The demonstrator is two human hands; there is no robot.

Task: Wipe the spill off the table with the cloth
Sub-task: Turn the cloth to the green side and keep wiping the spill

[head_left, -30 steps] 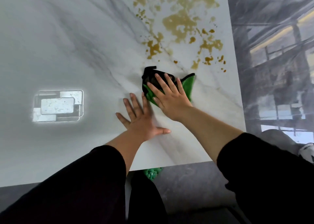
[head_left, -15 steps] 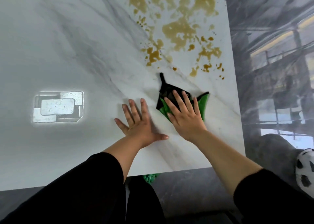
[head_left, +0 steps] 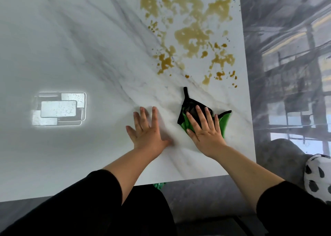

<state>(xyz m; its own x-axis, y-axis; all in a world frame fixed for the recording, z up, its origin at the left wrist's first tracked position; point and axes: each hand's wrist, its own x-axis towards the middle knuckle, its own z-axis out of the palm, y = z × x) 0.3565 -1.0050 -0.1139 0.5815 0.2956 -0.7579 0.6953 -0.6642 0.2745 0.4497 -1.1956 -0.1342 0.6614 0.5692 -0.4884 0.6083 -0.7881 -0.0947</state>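
The green and black cloth [head_left: 225, 121] is pressed flat against the marble surface [head_left: 71, 48] by the right hand [head_left: 206, 133], its fingers spread straight over the fabric. The left hand [head_left: 147, 134] is laid flat and relaxed on the surface just beside the cloth, with nothing held. The brown spill [head_left: 193, 37] is spread farther away, near the cloth but apart from it.

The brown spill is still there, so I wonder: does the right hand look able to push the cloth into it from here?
Probably yes: the right hand lies flat on the cloth, and only bare table separates it from the spill.
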